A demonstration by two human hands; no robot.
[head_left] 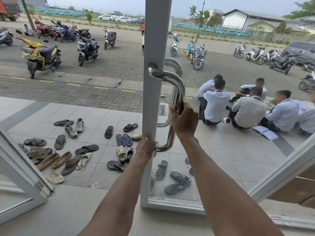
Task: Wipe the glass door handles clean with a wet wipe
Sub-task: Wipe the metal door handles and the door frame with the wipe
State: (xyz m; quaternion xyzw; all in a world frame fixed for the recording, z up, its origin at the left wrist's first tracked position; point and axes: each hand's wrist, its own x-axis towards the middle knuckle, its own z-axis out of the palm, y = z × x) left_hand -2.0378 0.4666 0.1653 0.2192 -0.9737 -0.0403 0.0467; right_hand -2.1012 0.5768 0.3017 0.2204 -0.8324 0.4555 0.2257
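I see the near handle [179, 86], a polished steel bar, at the centre of the frame. It is fixed to the inner face of the white door frame [153, 40], which stands upright through the middle of the picture. A second handle [175, 65] sits on the far face of the door, partly hidden behind the first.

My right hand [185, 119] is just right of centre. Its fingers and thumb are curled round the upright run of the near handle, a little below the middle of the bar.

My left hand [145, 148] is lower and just left of it, at the bottom bend where the bar meets the frame. Its back faces me and its fingers are closed over that lower end. Whatever lies under the palm is hidden from me. The two hands are apart, both on the same handle.

Sandals and shoes [81, 150] lie scattered on the tiled porch floor [238, 150] at lower left. Seated people [247, 108] are grouped at the right edge of the porch. Parked scooters [40, 55] fill the paved yard across the upper part of the frame.
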